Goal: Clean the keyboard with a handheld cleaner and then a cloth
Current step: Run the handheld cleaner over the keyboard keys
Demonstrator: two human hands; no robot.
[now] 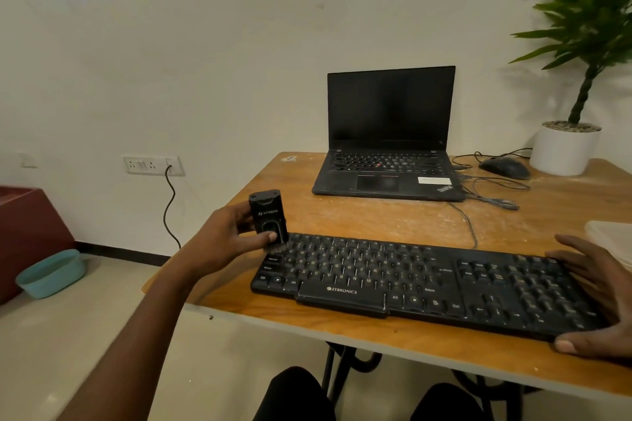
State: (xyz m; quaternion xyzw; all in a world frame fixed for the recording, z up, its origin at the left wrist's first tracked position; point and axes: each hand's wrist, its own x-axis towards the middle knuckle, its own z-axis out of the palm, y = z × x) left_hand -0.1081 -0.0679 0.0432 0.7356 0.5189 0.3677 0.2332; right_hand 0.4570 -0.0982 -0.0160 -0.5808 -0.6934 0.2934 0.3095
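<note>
Zebronics keyboard (pixel 424 287): black, full-size, lying slantwise across near part of wooden table (pixel 393 215), brand name in white on front lip below space bar, letters pale and faint, right-hand keys dim and hard to read.

Far left, on floor: teal oval basin (pixel 51 272), beside dark red block (pixel 27 232) cut off by frame edge. On wall behind: white socket plate (pixel 152 165), black cord (pixel 171 208) hanging from it, lower end hidden behind left forearm.

Left hand (pixel 225 236): fingers curled round black handheld cleaner (pixel 268 217), thumb across its lower front. Cleaner upright, slightly tilted, bristle end down at keyboard's top-left corner; actual contact with keys hard to judge. Logo on casing blurred, unreadable.

Centre, behind keyboard: open black ThinkPad laptop (pixel 390 133), screen dark, white sticker on palm rest. Grey cables (pixel 492 195) trailing from its right side.

Right of laptop: black mouse (pixel 505 167), then white pot (pixel 564 149) with green plant (pixel 588 17), leaves cropped at top and right.

Right hand (pixel 595 294): partly cut off by frame edge, fingers fairly straight and spread over keyboard's right end, thumb against front edge, steadying rather than clasping. Behind it, pale flat thing (pixel 612 236), mostly out of frame, not identifiable.

Bottom: dark-clothed knees (pixel 297 393) under table, black metal legs partly hidden.
</note>
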